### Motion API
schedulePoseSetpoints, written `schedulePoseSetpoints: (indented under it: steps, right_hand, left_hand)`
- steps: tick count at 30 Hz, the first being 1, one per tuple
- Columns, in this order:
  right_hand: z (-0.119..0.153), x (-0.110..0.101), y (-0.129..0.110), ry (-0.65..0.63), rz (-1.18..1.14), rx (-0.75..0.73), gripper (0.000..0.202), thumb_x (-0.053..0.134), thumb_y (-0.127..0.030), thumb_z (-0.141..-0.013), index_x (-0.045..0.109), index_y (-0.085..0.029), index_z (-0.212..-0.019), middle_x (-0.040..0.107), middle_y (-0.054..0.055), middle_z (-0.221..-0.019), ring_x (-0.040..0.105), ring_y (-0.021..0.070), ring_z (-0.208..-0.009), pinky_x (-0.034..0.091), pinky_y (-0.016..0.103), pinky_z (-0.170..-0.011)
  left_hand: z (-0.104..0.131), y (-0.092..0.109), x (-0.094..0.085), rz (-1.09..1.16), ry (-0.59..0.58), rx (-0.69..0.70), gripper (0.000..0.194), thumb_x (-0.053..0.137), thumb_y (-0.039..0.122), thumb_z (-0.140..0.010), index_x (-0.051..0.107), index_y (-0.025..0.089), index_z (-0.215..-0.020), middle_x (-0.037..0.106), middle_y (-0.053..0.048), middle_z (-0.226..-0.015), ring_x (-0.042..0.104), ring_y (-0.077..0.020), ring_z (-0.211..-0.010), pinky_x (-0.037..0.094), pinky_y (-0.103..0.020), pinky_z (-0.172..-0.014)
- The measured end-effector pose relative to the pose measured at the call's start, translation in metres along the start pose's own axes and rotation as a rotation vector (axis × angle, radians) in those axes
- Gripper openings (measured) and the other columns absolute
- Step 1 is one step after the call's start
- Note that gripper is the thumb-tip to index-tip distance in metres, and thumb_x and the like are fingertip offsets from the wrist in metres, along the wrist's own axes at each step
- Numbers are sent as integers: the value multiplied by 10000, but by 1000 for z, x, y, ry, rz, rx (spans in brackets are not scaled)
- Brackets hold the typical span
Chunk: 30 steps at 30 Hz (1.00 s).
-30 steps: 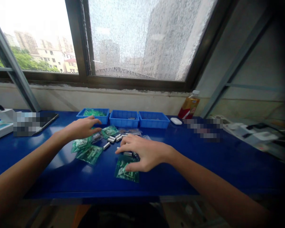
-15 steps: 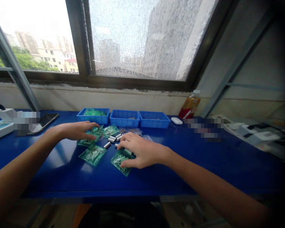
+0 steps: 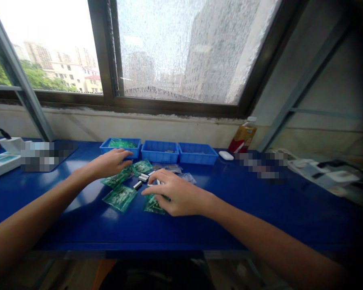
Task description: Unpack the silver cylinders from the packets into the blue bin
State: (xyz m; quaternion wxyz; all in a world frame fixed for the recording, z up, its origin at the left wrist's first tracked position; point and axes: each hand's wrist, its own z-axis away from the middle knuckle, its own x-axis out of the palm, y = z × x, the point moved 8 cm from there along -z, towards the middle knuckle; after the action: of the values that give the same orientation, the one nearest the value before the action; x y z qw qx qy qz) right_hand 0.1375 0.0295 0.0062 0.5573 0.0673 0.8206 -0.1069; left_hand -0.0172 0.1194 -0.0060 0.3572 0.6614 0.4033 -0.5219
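Note:
My left hand (image 3: 113,163) hovers over green plastic bags on the far left of the pile, its fingers apart and nothing visible in them. Below it lies a green bag (image 3: 120,197) of small parts, and another green bag (image 3: 142,166) is just to its right. My right hand (image 3: 175,194) is above a green bag (image 3: 153,204), partly covering it, with fingers spread. Between the hands lie several small white-and-dark blocks (image 3: 143,177), some hidden behind my right hand. Clear bags (image 3: 169,168) lie beyond my right hand.
Three blue bins stand along the wall: the left bin (image 3: 136,152) holds green bags, beside a middle bin (image 3: 160,156) and a right bin (image 3: 198,159). A white oval case (image 3: 226,155) and a drink bottle (image 3: 243,135) are at the right. A white power strip (image 3: 3,163) sits far left.
My left hand has lifted and shifted slightly right, away from the green bags. My right index finger now stretches further left, and the bag beneath that hand is more covered.

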Motion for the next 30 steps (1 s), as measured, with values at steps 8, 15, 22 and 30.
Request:
schedulePoseSetpoints:
  steps: [8,15,22,30]
  right_hand:
    - [-2,-14,18,173,-15,43,227,408,-6,-766,585,-135,-824,570,87,-848,501,183,-862,444,337,-791]
    - [5,-24,36,263,31,67,239,400,24,-690,551,-159,-662,527,72,-886,481,167,-855,428,327,-771]
    - [8,-26,51,346,-25,143,261,375,6,-723,569,-164,-682,510,53,-851,495,147,-828,421,315,-763]
    - [12,-17,74,445,-426,493,247,508,-347,-821,512,-155,-978,568,19,-730,530,130,-661,433,286,-641]
  left_hand:
    - [-8,5,25,107,-30,-4,507,476,432,-785,510,141,-1199,612,-123,-1107,549,-265,-1027,402,-358,-878]
    - [-9,-10,20,343,-95,-110,480,466,247,-711,528,101,-1164,659,-64,-883,607,-184,-799,452,-291,-757]
    - [-5,1,-5,825,102,-136,332,519,325,-762,624,123,-1005,658,-93,-962,594,-177,-825,467,-324,-756]
    - [-2,17,-5,1075,170,-153,293,592,293,-741,629,120,-976,647,-68,-836,581,-137,-711,481,-311,-705]
